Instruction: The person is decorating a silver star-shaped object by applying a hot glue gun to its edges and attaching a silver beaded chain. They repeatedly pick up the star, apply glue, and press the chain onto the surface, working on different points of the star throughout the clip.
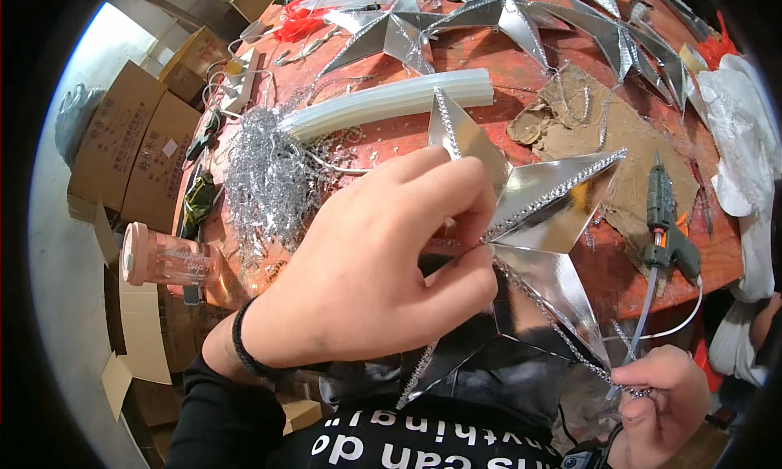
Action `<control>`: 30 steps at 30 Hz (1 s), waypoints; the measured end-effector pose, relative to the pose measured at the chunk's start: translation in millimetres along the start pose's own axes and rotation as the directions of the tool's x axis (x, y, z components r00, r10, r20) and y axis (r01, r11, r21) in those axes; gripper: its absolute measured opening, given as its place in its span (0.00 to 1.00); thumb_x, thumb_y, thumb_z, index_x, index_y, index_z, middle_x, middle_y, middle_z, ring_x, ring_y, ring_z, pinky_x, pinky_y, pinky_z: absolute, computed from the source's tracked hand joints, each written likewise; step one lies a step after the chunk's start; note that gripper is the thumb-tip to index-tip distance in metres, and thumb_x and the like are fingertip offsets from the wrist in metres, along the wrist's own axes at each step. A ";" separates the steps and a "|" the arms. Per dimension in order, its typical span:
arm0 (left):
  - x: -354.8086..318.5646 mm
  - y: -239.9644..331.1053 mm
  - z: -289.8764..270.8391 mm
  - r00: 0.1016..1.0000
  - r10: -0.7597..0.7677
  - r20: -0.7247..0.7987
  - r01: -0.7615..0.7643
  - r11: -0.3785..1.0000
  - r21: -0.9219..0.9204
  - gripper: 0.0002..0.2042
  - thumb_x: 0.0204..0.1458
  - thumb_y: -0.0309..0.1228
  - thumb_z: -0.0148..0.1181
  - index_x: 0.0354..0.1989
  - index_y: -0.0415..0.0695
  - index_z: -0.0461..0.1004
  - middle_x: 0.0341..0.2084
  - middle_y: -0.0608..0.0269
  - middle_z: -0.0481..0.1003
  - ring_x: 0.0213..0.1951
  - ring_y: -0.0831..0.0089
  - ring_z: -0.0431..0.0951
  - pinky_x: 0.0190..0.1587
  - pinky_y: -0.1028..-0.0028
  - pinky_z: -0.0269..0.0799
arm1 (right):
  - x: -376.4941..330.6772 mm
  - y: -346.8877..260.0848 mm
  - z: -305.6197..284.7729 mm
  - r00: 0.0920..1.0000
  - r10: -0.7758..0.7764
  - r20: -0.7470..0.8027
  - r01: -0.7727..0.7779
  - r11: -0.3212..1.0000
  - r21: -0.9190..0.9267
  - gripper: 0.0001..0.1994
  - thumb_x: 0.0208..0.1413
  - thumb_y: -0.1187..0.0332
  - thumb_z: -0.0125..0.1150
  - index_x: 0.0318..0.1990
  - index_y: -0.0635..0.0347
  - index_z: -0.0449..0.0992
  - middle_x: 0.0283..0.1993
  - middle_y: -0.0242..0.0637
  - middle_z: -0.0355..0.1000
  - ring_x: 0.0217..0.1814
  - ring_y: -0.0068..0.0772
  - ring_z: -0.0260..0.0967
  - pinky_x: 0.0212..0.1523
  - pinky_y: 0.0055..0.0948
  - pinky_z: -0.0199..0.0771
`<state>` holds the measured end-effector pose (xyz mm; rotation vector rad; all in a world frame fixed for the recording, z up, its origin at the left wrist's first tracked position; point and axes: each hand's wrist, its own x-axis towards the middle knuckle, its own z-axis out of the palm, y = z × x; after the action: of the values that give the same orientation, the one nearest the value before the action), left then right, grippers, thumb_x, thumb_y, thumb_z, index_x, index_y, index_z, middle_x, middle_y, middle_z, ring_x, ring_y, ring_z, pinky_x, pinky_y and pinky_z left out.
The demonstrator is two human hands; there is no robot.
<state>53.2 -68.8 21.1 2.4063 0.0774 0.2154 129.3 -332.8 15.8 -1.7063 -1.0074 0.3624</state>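
Note:
A shiny silver five-pointed star [533, 200] is tilted in front of me, with silver tinsel cord [554, 322] running along its ridges. My left hand [391, 249] reaches across it, thumb and forefinger closed at its centre beside the cord; the exact contact is hidden. At the star's lower right point, my right hand [664, 404] pinches the cord's loose end between thumb and fingers. To the right, a dark green glue gun [672, 253] with a pale glue stick in it rests on a torn piece of cardboard [586, 123].
Several finished silver stars [391, 33] line the red table's [505, 74] far side. A bundle of glue sticks [391, 103] lies behind a tangled tinsel heap [269, 180]. On the left are a pink cup [167, 257], a power strip [240, 82] and cartons [130, 143]. White cloth [741, 135] hangs right.

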 end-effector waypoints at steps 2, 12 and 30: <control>-0.9 1.5 -4.4 0.987 -0.150 0.063 0.160 0.962 -0.221 0.08 0.42 0.26 0.57 0.28 0.41 0.64 0.24 0.69 0.61 0.28 0.79 0.61 0.31 0.79 0.57 | 0.4 0.6 7.6 0.994 0.075 -0.076 -0.070 0.996 0.056 0.08 0.54 0.72 0.57 0.38 0.69 0.76 0.35 0.39 0.73 0.30 0.27 0.65 0.34 0.24 0.62; 0.3 4.3 -2.5 0.949 -0.303 0.086 0.312 0.865 -0.392 0.08 0.46 0.23 0.58 0.31 0.41 0.65 0.26 0.74 0.62 0.28 0.88 0.60 0.31 0.86 0.56 | -10.7 0.9 15.0 0.859 0.442 -0.257 -0.436 0.896 0.083 0.16 0.49 0.74 0.53 0.46 0.69 0.63 0.22 0.30 0.64 0.23 0.14 0.57 0.27 0.14 0.55; 3.6 4.8 6.9 0.932 -0.360 0.025 0.344 0.866 -0.363 0.10 0.41 0.27 0.58 0.29 0.43 0.62 0.26 0.75 0.59 0.27 0.88 0.55 0.29 0.86 0.50 | -32.5 37.5 11.0 0.946 0.269 -0.182 -0.239 0.956 0.170 0.12 0.45 0.86 0.61 0.37 0.68 0.68 0.43 0.41 0.66 0.23 0.11 0.59 0.24 0.11 0.59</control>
<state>58.0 -76.5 19.7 1.9749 0.4568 0.0991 119.1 -353.4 -29.5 -1.7038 -0.5970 0.4087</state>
